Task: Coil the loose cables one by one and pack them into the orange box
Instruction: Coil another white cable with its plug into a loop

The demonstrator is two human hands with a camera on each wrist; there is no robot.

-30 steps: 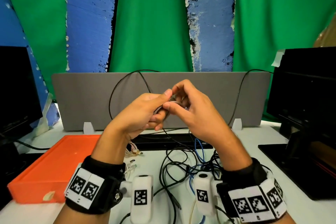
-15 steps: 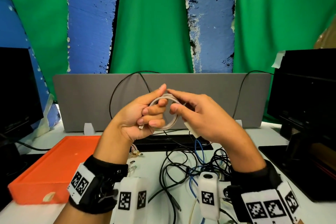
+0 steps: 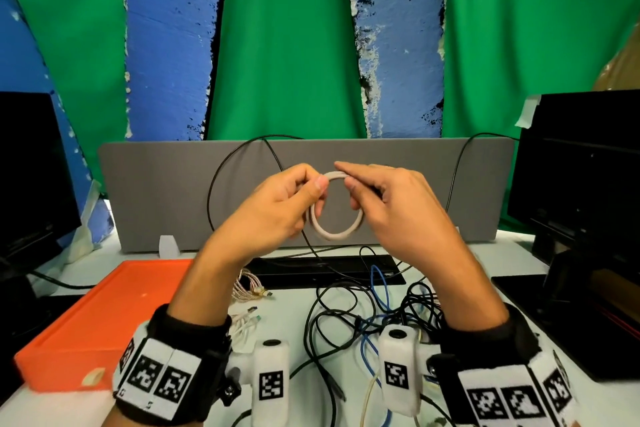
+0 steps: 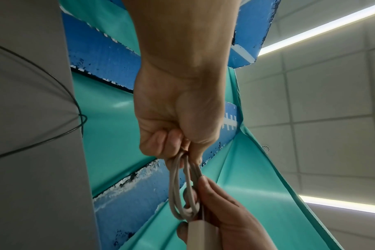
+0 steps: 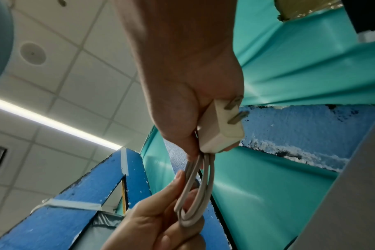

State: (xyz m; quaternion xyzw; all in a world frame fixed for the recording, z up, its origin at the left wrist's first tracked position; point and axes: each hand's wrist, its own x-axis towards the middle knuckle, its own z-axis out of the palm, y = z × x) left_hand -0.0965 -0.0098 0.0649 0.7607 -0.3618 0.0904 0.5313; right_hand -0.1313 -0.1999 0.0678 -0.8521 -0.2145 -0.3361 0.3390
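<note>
A beige charger cable point(image 3: 335, 231) is wound into a small round coil and held up in front of the grey divider. My left hand point(image 3: 277, 208) pinches the coil's left side point(image 4: 178, 182). My right hand point(image 3: 391, 204) grips the right side and holds the white charger plug point(image 5: 220, 128) against its palm, prongs pointing out. The orange box point(image 3: 86, 319) lies on the table at lower left, with nothing visible inside. A tangle of black and blue loose cables point(image 3: 367, 315) lies on the table below my hands.
A braided pink-white cable point(image 3: 247, 288) and a small white cable point(image 3: 244, 322) lie right of the box. A black keyboard point(image 3: 329, 269) sits before the grey divider point(image 3: 156, 198). Black monitors point(image 3: 581, 184) stand at both sides.
My hands have spread slightly apart and risen a little; the coil, earlier bunched between the fingers, now hangs as a full round loop between them.
</note>
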